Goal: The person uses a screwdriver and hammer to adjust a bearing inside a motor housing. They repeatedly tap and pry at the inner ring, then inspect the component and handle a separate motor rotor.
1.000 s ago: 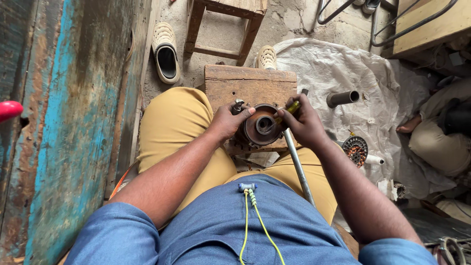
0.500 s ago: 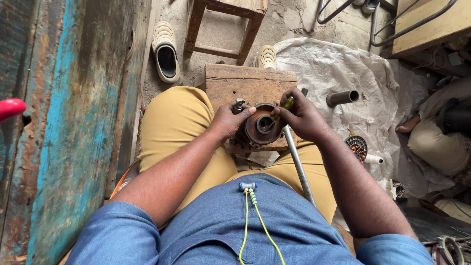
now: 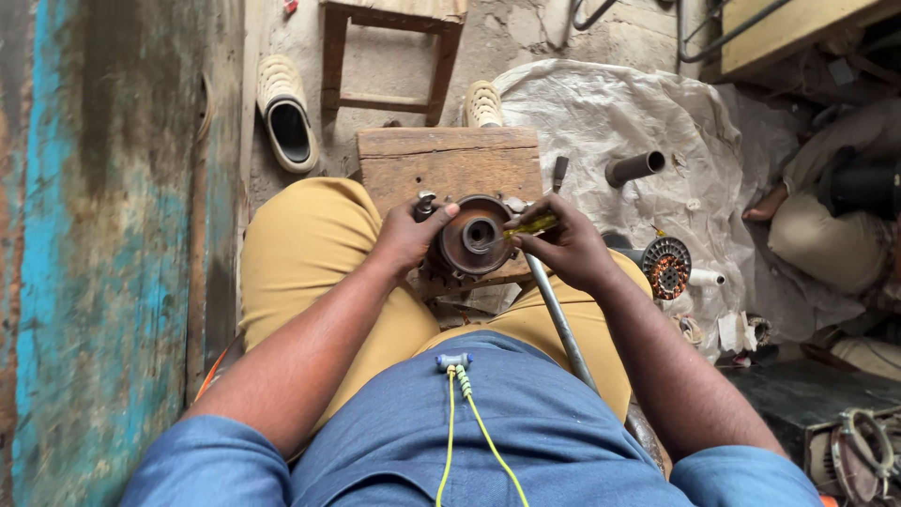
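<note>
Along your left runs a worn blue-painted wall (image 3: 84,282), with a pale clog (image 3: 286,113) on the floor beside it and a wooden stool (image 3: 389,47) just beyond. Your left hand (image 3: 408,235) is clenched on the rim of a round rusty metal housing (image 3: 474,235), which rests on the near edge of the small wooden desk (image 3: 441,160) above your knees; the grip steadies it rather than lifts it. The housing sits with its open centre hub facing up and appears to be whole, so the work on it looks to be in its early or middle stretch. Your right hand (image 3: 563,246) is closed around a yellow-handled screwdriver (image 3: 526,227), its tip reaching into the hub. A long metal rod (image 3: 558,319) slants down past your right wrist. Further right, a short grey pipe (image 3: 634,167) and a wound copper stator (image 3: 666,267) lie apart on the white sheet (image 3: 610,103), which suggests some parts are already out and nothing is back together yet.
</note>
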